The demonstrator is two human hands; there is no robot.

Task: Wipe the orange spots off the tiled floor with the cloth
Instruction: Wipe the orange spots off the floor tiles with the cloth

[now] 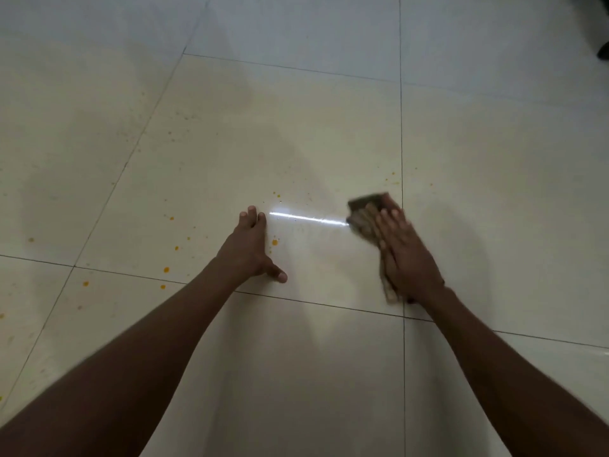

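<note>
Left hand [252, 249] flat on the tiled floor [313, 143], fingers straight, bracing, holding nothing. Right hand [403, 255] presses open-palmed on the cloth [365, 219], fingers straight on top; cloth blurred, its long axis running away from the person. Orange spots: one [275, 242] just right of the left hand, a scatter [166, 269] out to the left, a few small ones [393, 179] just beyond the cloth. Most spots lie left of the cloth, so the next wipe likely goes leftward.

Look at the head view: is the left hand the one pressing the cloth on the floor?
No. The right hand presses flat on the cloth, while the left hand rests bare on the tiled floor.
</note>
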